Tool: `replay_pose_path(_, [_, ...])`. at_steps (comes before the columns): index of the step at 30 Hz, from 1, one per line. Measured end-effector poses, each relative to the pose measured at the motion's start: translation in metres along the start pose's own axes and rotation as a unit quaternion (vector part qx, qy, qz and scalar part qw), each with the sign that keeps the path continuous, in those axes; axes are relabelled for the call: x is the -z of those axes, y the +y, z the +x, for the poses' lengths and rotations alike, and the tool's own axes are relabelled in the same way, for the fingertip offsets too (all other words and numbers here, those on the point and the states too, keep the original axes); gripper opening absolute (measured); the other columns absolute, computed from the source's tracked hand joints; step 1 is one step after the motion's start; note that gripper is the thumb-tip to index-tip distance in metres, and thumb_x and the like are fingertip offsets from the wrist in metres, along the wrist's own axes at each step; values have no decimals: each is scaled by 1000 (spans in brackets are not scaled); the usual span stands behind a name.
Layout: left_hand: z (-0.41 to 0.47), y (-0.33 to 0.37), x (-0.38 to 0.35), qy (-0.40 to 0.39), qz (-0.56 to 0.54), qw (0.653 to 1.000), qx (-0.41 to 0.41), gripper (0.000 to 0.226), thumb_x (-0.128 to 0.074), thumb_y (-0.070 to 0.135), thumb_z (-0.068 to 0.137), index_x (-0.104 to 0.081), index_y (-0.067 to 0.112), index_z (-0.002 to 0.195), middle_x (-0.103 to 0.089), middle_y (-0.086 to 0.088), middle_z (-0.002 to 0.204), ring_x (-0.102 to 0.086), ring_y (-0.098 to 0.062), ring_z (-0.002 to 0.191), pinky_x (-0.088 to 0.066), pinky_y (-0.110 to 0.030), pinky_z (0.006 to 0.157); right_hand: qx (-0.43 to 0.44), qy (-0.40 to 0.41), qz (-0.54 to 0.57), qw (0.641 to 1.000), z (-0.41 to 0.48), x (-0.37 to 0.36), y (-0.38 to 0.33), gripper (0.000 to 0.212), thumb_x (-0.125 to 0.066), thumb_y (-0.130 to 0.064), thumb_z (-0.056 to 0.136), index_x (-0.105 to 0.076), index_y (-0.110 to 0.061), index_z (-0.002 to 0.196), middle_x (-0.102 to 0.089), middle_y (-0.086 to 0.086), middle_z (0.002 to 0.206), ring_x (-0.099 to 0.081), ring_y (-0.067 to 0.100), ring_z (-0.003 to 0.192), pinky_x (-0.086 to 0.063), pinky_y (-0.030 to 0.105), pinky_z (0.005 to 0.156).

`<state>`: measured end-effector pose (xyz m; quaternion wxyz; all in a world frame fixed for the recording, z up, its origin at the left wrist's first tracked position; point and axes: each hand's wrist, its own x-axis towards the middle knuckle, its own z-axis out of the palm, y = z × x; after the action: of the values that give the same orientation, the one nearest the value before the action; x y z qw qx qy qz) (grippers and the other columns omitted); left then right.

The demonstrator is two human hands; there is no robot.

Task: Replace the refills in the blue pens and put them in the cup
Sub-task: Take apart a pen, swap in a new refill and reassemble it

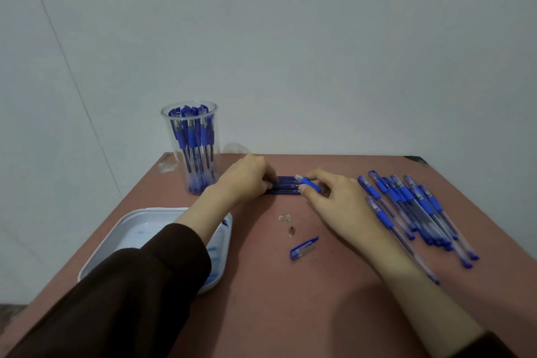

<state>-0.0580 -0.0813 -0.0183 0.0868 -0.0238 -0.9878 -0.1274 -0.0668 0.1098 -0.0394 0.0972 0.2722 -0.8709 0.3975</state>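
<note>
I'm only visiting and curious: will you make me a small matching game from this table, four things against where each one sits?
Things:
1 cup
2 tray
3 pen cap
4 pile of pens

Places:
A right side of the table
B far left corner
C near left, partly under a dark sleeve
D middle of the table

Pairs: 1-B, 2-C, 3-D, 4-A

We see a clear cup upright at 10 o'clock on the table, packed with capped blue pens, caps up. Dark blue refills lie side by side in a row at 12 o'clock. An uncapped pen barrel with a blue grip is at their 3 o'clock end, pinched by the right hand. A pile of capped pens lies at 3 o'clock. A loose cap lies at 6 o'clock from the refills.
</note>
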Motion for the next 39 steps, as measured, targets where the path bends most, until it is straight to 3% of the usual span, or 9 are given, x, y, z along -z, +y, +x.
replay_pose_path(5, [-16, 0, 17, 13, -33, 999, -8, 25, -60, 6, 84, -72, 14, 104, -72, -4, 97, -65, -18, 87, -51, -29, 81, 23, -10, 3, 1000, -3, -10, -4, 7, -60, -33, 89, -65, -37, 87, -60, -6, 63, -54, 11, 61, -46, 34, 61])
replay_pose_path(10, [-63, -11, 43, 22, -37, 999, -10, 16, -65, 9, 85, -75, 14, 97, -71, 4, 89, -55, 3, 68, -37, 1, 64, 74, -20, 34, 996, -11, -17, -19, 12, -62, -24, 87, -62, -33, 80, -58, -15, 59, -58, 0, 55, -44, 20, 58])
replay_pose_path(13, [-95, -25, 57, -25, -49, 998, 17, 8, -71, 17, 82, -76, 19, 87, -68, 14, 74, -57, 8, 65, -40, -4, 65, 101, -27, 36, 994, -16, -23, -26, 8, -62, -25, 86, -65, -33, 84, -60, -22, 70, -58, 3, 61, -47, 26, 61])
replay_pose_path(18, [-127, -42, 64, -156, -30, 984, 75, 11, -77, 25, 76, -74, 23, 87, -72, 9, 85, -62, -3, 76, -48, -18, 75, 130, -34, 29, 990, -21, -29, -30, 10, -66, -24, 86, -67, -34, 86, -61, -21, 66, -55, 0, 64, -38, 16, 60])
replay_pose_path(24, [-136, -51, 58, -181, -6, 978, 104, 6, -74, 26, 79, -71, 23, 84, -69, 8, 86, -61, -7, 80, -49, -21, 77, 120, -35, 28, 992, -23, -30, -32, 9, -66, -24, 86, -69, -32, 87, -63, -18, 68, -54, 0, 64, -38, 18, 60])
replay_pose_path(27, [-134, -47, 56, -103, -15, 991, 90, 3, -68, 20, 85, -66, 20, 87, -68, 5, 89, -60, -9, 81, -47, -18, 76, 97, -27, 40, 994, -22, -26, -33, 10, -64, -23, 86, -67, -33, 85, -62, -22, 65, -57, 1, 63, -42, 18, 64])
replay_pose_path(31, [-120, -25, 44, 106, -98, 989, 37, 12, -63, 9, 87, -70, 17, 93, -68, 5, 83, -61, -6, 72, -43, -12, 69, 57, 22, 25, 998, -15, -16, -29, 17, -65, -22, 84, -64, -39, 79, -65, -12, 73, -55, 5, 63, -48, 32, 70])
replay_pose_path(35, [-96, 2, 17, 207, -93, 973, -31, 24, -58, 2, 85, -71, 14, 101, -65, -1, 88, -64, -18, 79, -50, -36, 75, 27, 21, -17, 999, -9, -3, -21, 14, -63, -19, 84, -71, -27, 94, -68, -4, 93, -58, 19, 86, -46, 43, 86])
replay_pose_path(39, [-81, 11, 1, 241, -76, 966, -55, 41, -50, 0, 82, -68, 19, 113, -62, -3, 91, -63, -23, 81, -52, -44, 67, 32, 22, -63, 997, -6, 0, -17, 16, -62, -18, 85, -70, -24, 97, -67, -3, 96, -56, 21, 92, -43, 45, 90])
